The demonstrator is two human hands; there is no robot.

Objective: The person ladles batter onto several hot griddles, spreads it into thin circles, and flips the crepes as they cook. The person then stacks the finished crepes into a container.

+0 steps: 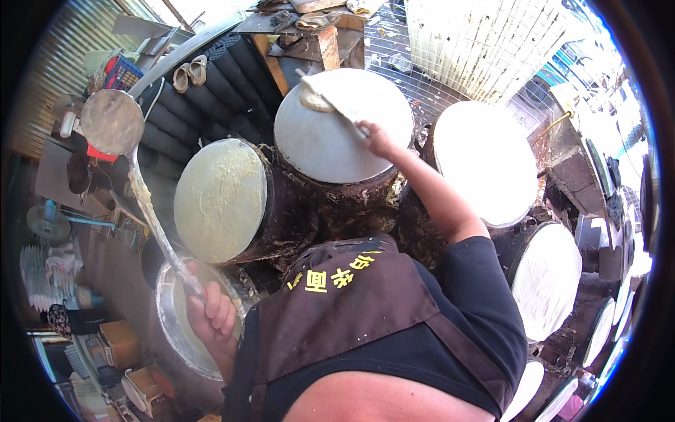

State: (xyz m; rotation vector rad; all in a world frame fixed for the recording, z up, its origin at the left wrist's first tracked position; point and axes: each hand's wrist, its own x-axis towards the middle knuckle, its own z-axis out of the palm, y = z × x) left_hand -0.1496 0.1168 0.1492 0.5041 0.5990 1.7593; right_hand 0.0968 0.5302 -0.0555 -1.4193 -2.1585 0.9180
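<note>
My left hand (213,313) is closed round the batter-caked handle of a long ladle (111,122). Its round pale bowl is raised at the far left. Below that hand stands a large round pot (163,309) of pale liquid, partly hidden by my hand and arm. Stretched forward, my right hand (378,139) grips a thin, straight spreader (336,105) held low over the middle round griddle (309,144). A small mound of pale batter (314,98) lies by the spreader's far end. Left of it, another griddle (221,200) is covered with a yellowish batter layer.
More round griddles (485,162) curve round my right side, one bearing a white sheet (545,281). Dark ridged padding (225,81) rises behind the left griddle, with a pair of pale shoes (190,74) on top. Wire mesh (422,63) lies beyond; cluttered shelves fill the left.
</note>
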